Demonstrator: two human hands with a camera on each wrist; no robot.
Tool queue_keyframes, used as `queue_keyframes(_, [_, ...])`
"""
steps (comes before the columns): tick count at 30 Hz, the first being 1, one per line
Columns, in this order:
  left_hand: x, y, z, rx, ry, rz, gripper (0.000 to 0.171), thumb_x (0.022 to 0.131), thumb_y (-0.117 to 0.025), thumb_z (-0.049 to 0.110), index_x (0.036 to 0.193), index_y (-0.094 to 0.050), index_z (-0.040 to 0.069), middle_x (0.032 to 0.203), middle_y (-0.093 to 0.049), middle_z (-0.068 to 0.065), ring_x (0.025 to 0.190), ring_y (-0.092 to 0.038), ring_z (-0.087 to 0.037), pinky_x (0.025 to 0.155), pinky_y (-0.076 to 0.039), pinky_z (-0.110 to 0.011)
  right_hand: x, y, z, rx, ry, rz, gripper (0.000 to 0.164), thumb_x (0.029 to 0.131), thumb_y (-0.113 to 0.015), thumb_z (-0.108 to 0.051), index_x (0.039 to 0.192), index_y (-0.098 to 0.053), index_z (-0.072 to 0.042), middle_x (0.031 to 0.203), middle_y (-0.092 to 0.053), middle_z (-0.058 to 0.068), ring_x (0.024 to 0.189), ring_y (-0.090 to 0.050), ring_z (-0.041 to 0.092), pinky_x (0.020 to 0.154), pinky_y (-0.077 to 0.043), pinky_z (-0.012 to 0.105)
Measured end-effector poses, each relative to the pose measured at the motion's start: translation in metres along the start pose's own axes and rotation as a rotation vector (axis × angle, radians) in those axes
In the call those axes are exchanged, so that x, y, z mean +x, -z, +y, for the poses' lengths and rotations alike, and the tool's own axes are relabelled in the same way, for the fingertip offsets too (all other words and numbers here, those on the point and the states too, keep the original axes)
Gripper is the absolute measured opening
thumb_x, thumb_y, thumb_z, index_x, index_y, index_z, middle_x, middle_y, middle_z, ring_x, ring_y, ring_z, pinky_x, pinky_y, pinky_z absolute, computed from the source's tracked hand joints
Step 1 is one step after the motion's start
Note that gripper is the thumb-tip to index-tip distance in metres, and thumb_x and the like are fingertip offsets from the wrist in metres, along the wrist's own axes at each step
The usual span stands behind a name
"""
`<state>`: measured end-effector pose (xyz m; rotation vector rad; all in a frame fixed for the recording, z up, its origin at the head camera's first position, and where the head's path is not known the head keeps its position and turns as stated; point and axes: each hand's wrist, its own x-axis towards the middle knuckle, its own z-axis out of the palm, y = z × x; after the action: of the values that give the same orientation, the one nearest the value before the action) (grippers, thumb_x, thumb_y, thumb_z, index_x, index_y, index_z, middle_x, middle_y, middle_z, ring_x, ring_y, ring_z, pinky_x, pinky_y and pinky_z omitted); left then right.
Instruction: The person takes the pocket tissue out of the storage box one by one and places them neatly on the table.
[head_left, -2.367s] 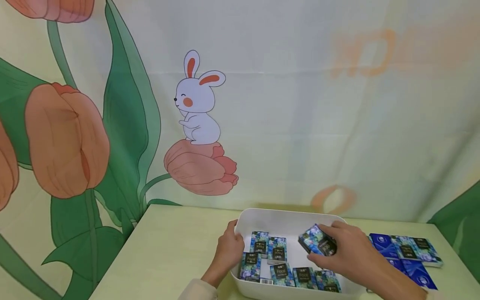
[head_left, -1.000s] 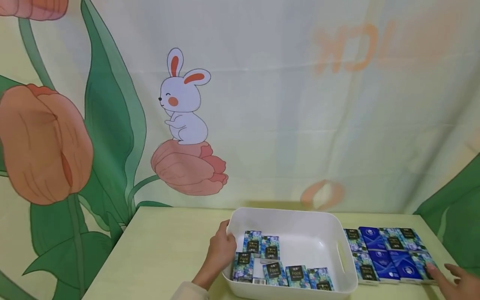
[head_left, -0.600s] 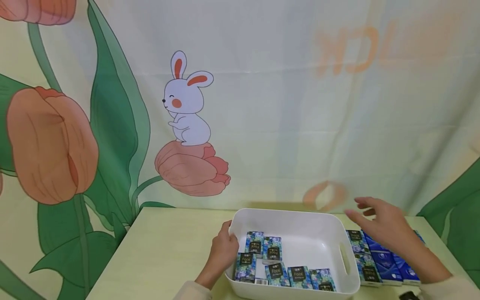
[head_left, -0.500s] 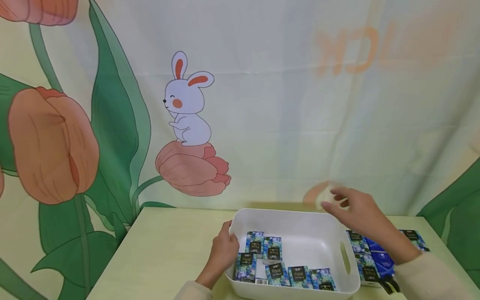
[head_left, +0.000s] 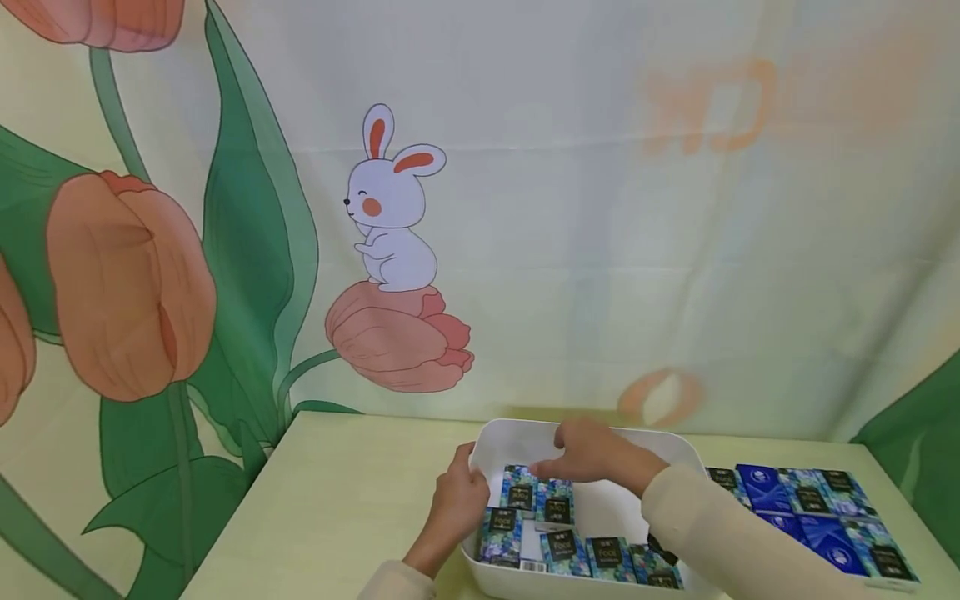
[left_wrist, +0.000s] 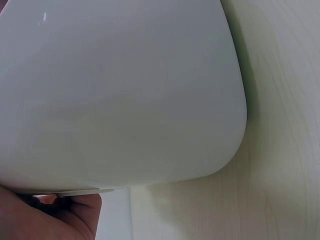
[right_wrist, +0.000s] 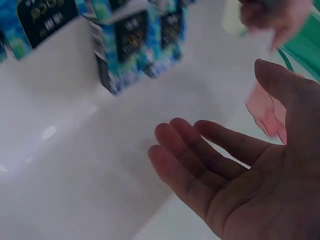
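Observation:
My left hand (head_left: 459, 496) grips the left end of a white plastic bin (head_left: 577, 583), its fingers curled through the handle opening; the left wrist view shows the bin's outer wall (left_wrist: 125, 100) above that hand. Several floral pocket tissue packs (head_left: 519, 492) with black "Face" labels lie along the bin's left and front sides. Over the bin's back part hovers my right hand (head_left: 596, 454), holding nothing. In the right wrist view its fingers (right_wrist: 200, 155) are loosely bent and apart from the packs (right_wrist: 132, 42).
To the right of the bin, floral packs (head_left: 881, 550) and blue packs (head_left: 828, 542) lie in two rows on the pale wooden table (head_left: 322, 517). Behind the table hangs a cloth backdrop (head_left: 547, 250) printed with tulips and a rabbit.
My right hand carried a floral tissue pack out of the bin to the right end of the table's front row, let go, and came back over the bin. My left hand kept its grip.

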<state>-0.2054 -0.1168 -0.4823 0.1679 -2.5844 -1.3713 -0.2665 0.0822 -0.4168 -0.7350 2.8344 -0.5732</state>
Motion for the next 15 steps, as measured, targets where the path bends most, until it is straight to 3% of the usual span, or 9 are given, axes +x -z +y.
queue_keyframes(2, [0.0, 0.0, 0.001, 0.001, -0.006, -0.003, 0.04, 0.096, -0.05, 0.002, 0.136, -0.053, 0.0, 0.114, -0.067, -0.025, 0.09, -0.066, -0.035, 0.075, -0.053, -0.058, 0.004, -0.016, 0.0, -0.04, -0.022, -0.024, 0.059, 0.081, -0.08, -0.049, 0.055, -0.043, -0.012, 0.052, -0.03, -0.004, 0.048, -0.027, 0.013, 0.049, -0.025, 0.029])
queue_keyframes(3, [0.0, -0.001, 0.001, 0.003, -0.007, -0.004, 0.04, 0.096, -0.05, 0.002, 0.136, -0.053, 0.0, 0.114, -0.068, -0.025, 0.091, -0.066, -0.035, 0.076, -0.053, -0.058, 0.005, -0.023, 0.0, -0.076, -0.041, -0.031, 0.059, 0.079, -0.081, -0.052, 0.055, -0.043, -0.014, 0.052, -0.03, -0.005, 0.048, -0.028, 0.013, 0.049, -0.026, 0.029])
queue_keyframes(7, [0.0, -0.001, 0.002, 0.008, -0.009, -0.005, 0.04, 0.097, -0.05, 0.002, 0.137, -0.053, 0.0, 0.114, -0.068, -0.025, 0.091, -0.066, -0.034, 0.076, -0.053, -0.057, 0.009, -0.039, 0.0, -0.209, -0.119, -0.082, 0.06, 0.073, -0.081, -0.061, 0.058, -0.05, -0.013, 0.055, -0.039, -0.003, 0.053, -0.037, 0.015, 0.052, -0.033, 0.03])
queue_keyframes(11, [0.0, -0.001, 0.0, 0.021, -0.015, 0.002, 0.039, 0.097, -0.05, 0.002, 0.136, -0.053, 0.0, 0.113, -0.068, -0.025, 0.09, -0.067, -0.034, 0.074, -0.054, -0.055, 0.012, -0.046, -0.002, -0.26, -0.193, -0.16, 0.063, 0.07, -0.079, -0.069, 0.068, -0.059, -0.009, 0.064, -0.053, 0.002, 0.061, -0.047, 0.018, 0.058, -0.043, 0.034])
queue_keyframes(15, [0.0, 0.0, -0.002, 0.024, -0.017, 0.006, 0.039, 0.096, -0.051, 0.001, 0.136, -0.054, 0.0, 0.112, -0.068, -0.025, 0.087, -0.066, -0.033, 0.072, -0.054, -0.054, 0.01, -0.053, -0.003, -0.278, -0.176, -0.178, 0.068, 0.069, -0.077, -0.073, 0.074, -0.061, -0.007, 0.068, -0.056, 0.004, 0.065, -0.05, 0.02, 0.065, -0.048, 0.037])
